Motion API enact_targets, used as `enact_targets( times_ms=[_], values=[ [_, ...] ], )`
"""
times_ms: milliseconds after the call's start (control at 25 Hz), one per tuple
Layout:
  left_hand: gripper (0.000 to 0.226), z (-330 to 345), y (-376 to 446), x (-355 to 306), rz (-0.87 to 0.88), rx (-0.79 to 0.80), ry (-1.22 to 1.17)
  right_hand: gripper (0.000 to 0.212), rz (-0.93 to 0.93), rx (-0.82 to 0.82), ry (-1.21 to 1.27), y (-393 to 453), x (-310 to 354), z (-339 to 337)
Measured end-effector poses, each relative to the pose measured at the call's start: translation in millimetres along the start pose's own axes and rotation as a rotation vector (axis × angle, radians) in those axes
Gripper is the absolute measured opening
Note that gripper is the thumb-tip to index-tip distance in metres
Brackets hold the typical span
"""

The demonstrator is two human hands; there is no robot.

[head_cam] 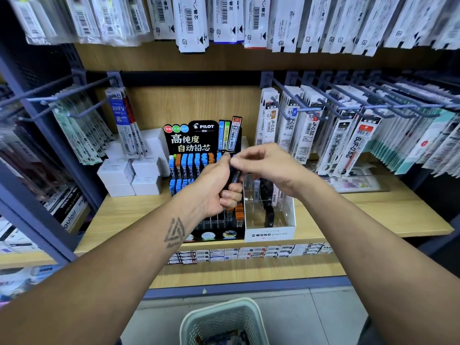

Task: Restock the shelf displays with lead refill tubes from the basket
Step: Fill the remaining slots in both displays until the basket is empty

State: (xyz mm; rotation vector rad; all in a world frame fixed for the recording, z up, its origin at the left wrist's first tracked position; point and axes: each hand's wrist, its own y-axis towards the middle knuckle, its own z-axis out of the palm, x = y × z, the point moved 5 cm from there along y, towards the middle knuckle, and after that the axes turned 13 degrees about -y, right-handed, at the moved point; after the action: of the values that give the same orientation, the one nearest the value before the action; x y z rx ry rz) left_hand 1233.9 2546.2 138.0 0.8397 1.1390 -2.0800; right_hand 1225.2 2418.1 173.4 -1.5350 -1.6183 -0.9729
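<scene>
My left hand grips a bunch of dark lead refill tubes upright over the black Pilot display, whose stepped rows hold blue and orange tubes. My right hand reaches in from the right, and its thumb and forefinger pinch the top end of one tube in that bunch. To the right of the Pilot display stands the white Mono graph display with clear dividers and a few black tubes inside. On the floor at the bottom sits the pale green basket, with dark tubes dimly visible in it.
White boxes are stacked left of the Pilot display on the wooden shelf. Packaged pen refills hang from blue pegs on both sides and above. Small boxes line the lower shelf.
</scene>
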Motion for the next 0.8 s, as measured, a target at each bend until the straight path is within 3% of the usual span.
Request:
enact_targets(
  times_ms=[120,360,600,800],
  values=[
    [0.048,5.4,-1.0,6.0,-0.038,-0.001,-0.018,0.022,-0.011,0.029,-0.017,-5.9,-3.3,0.1],
    [0.058,13.3,-0.7,5.7,-0.055,0.148,0.022,0.023,0.077,-0.029,0.247,-3.5,-10.9,-14.4],
    [0.03,7.9,-2.8,3.9,-0.076,0.163,-0.092,0.024,0.126,-0.097,0.416,-5.3,-16.8,-31.8],
    [0.019,2.6,-4.2,-4.4,0.03,0.143,-0.197,0.013,0.17,-0.118,0.53,-11.3,-23.2,-38.6]
  ],
)
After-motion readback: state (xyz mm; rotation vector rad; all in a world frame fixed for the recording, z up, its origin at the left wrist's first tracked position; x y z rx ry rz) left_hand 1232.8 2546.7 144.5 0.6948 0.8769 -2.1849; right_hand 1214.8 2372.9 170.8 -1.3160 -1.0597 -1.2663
